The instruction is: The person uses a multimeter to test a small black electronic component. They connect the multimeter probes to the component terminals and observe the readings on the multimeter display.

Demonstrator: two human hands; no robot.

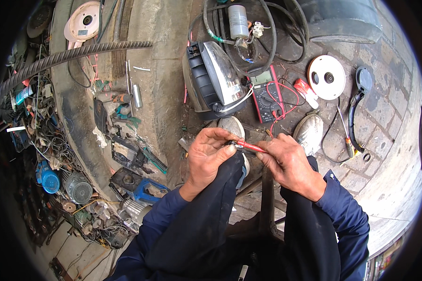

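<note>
Both my hands meet above my knees, in front of the shoes. My left hand (206,154) pinches a small dark part (238,145) between thumb and fingers; most of it is hidden. My right hand (288,164) grips a slim red-handled tool (251,146), whose left end touches or nearly touches that part. Whether it is a test probe or a screwdriver I cannot tell. Beyond the hands lie a red-and-black multimeter (266,100) with test leads and a steel and black electric kettle body (220,75) with exposed wires.
A white round kettle base (327,77), a black curved handle (356,110) and a screwdriver (345,133) lie on the paving at right. A cylindrical capacitor (238,22) sits among coiled cable at the back. A ribbed steel bar (79,54) and piled motors (79,187) occupy the left.
</note>
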